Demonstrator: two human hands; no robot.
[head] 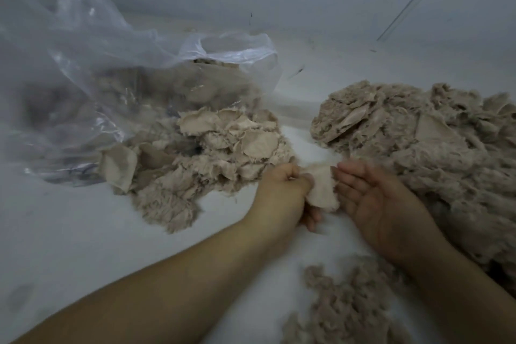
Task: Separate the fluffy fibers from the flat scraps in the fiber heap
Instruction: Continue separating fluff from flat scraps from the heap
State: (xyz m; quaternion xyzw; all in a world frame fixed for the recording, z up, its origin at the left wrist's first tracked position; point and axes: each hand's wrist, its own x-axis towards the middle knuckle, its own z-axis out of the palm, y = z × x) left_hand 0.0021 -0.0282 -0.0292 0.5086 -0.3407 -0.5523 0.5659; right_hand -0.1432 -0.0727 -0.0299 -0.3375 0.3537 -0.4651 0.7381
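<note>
My left hand [282,190] grips a pale flat scrap [322,190] at the middle of the white surface. My right hand [374,204] lies beside it, palm up with fingers straight, its fingertips touching the scrap's right edge. A big beige fiber heap [418,148] of fluff mixed with flat pieces sits to the right, behind my right hand. To the left lies a pile of flat scraps [217,145] with some fluff at its front. A small clump of fluffy fibers [346,304] rests near the bottom edge, between my forearms.
A clear plastic bag [111,78] partly filled with beige material lies open at the left, its mouth toward the scrap pile. The white surface [83,232] meets a pale wall at the back. A thin rod [413,0] leans at the upper right.
</note>
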